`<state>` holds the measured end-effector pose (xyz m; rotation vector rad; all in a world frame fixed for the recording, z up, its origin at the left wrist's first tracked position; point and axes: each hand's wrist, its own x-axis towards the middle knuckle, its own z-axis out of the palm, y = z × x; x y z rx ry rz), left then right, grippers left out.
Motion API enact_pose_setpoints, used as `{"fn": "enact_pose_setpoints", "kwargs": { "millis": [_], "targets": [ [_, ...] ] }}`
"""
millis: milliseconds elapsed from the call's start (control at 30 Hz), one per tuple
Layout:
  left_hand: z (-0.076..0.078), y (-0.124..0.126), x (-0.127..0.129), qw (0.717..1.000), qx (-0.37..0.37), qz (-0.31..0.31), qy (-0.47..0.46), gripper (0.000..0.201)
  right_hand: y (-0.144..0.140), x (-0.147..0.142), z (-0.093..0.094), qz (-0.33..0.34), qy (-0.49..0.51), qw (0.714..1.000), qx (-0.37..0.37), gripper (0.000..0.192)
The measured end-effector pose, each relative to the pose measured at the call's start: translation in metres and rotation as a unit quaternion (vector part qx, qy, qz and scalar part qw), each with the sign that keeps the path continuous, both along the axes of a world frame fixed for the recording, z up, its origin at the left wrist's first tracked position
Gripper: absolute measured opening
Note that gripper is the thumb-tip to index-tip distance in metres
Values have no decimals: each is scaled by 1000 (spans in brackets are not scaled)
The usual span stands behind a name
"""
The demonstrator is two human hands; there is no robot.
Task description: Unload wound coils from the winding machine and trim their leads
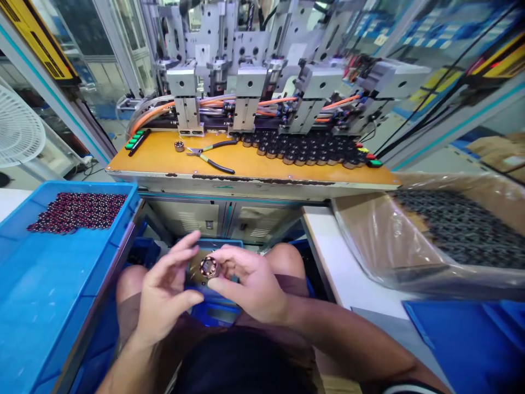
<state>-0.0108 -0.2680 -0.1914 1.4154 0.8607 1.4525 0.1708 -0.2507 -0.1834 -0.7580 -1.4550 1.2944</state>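
My right hand (pixel 250 284) pinches a small round wound part (pixel 208 267) with copper coils, low over my lap. My left hand (pixel 166 290) is right beside it, fingers spread, fingertips close to the part; I cannot tell whether they touch it. A blue tray (pixel 49 295) at my left holds a patch of small dark reddish parts (pixel 77 210). On the orange bench (pixel 164 158) ahead lie several dark round parts in rows (pixel 311 149), a single round part (pixel 179 146) and pliers (pixel 211 156).
A machine with grey blocks and orange hoses (pixel 262 82) stands behind the bench. At the right a plastic-lined carton (pixel 451 235) holds many dark parts. A blue lid (pixel 471 339) lies at lower right, a white fan (pixel 16 131) at the left.
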Motion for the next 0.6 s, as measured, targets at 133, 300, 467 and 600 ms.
{"fn": "enact_pose_setpoints", "kwargs": {
  "millis": [133, 300, 467, 600],
  "targets": [
    [12, -9, -6, 964, 122, 168, 166, 51, 9, 6, -14, -227, -169, 894, 346, 17],
    [23, -20, 16, 931, 117, 130, 320, 47, 8, 9, -27, -242, -226, 836, 438, 20],
    [28, -16, 25, 936, 111, 96, 321, 33, -1, 12, -19, -209, -204, 851, 437, 25],
    [27, -15, 20, 941, 108, 81, 309, 34, -5, 16, -5, -130, -142, 907, 375, 27]
  ]
}}
